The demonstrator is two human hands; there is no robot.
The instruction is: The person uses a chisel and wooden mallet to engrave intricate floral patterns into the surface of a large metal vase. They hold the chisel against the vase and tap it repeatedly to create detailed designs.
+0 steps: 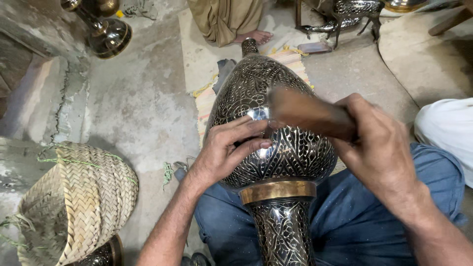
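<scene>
- The vase (276, 148) lies across the person's lap, its neck pointing away to a striped mat (204, 103) on the floor.
- The left hand (224, 150) rests on the vase's left side, fingers (246, 129) spread only a little and flat on the engraved metal, gripping nothing.
- The right hand (379, 148) is above the vase's right edge, fingers fully closed around a wooden tool (305, 114); the tool's blurred end is over the vase's middle.
- Left of the vase there is open concrete floor (138, 108), then a woven basket (79, 197).
- Beyond the vase's neck, another person's bare foot (253, 37) stands near.
</scene>
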